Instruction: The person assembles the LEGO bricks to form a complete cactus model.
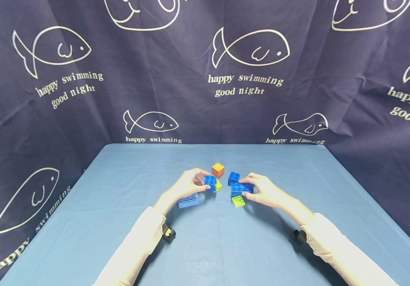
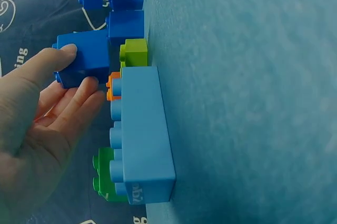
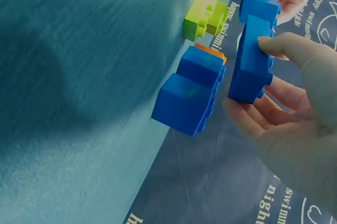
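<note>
My left hand (image 1: 188,184) pinches a blue square toy building brick (image 1: 210,182) between thumb and fingers, raised off the table in the left wrist view. A longer blue brick (image 3: 250,66) is gripped by my right hand (image 1: 266,192), thumb on one side and fingertips beneath. The two held bricks are apart, studs up in the head view. Below the right hand, two blue bricks (image 3: 182,103) stand side by side on the table. Lime green bricks lie near: one (image 1: 238,201) in front of the right hand, another (image 1: 218,185) partly hidden behind the left hand's brick.
A long light blue brick (image 2: 147,134) lies beside my left wrist, with a green brick (image 2: 105,176) behind it. Farther back sits an orange brick (image 1: 217,170) with a yellowish top. The blue-covered table (image 1: 219,246) ends at a dark curtain (image 1: 198,71) printed with fish.
</note>
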### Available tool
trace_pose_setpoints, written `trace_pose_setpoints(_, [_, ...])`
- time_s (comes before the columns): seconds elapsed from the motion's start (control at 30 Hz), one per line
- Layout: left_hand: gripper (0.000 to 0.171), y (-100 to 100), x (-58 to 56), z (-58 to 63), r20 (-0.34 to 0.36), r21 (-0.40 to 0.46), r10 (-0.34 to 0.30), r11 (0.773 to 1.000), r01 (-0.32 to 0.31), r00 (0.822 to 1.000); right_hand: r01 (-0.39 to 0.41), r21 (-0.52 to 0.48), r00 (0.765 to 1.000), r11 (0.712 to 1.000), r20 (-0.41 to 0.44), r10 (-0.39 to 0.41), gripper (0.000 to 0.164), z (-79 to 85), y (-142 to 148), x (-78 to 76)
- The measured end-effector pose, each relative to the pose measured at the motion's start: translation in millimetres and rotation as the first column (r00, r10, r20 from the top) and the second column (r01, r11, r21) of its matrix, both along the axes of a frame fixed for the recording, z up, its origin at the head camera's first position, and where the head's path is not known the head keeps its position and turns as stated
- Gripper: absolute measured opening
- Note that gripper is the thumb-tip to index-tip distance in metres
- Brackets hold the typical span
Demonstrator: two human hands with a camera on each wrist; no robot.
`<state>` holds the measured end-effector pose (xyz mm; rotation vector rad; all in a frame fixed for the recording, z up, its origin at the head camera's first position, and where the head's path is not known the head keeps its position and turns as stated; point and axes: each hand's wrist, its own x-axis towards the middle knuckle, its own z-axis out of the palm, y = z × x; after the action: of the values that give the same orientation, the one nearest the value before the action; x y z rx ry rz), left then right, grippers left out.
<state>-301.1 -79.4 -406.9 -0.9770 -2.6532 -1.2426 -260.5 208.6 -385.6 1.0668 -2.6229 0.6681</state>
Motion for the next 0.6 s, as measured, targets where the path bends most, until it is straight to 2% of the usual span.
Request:
trace_pose_setpoints(0.2, [0.039, 1.1, 2.9, -1.7, 0.005, -0.028, -0.019, 0.999, 0.019, 1.0, 0.008, 0.0, 1.0, 1.0, 0.004, -0.008, 0.033, 4.7, 0.1, 2.4])
trace_pose_setpoints(0.6, [0.039, 8.2, 13.9, 2.6, 0.105, -0.016, -0.027, 0.999, 0.029, 0.994, 0.017, 0.02, 1.0, 1.0, -0.003, -0.017, 0.033, 10.9, 2.1, 2.7])
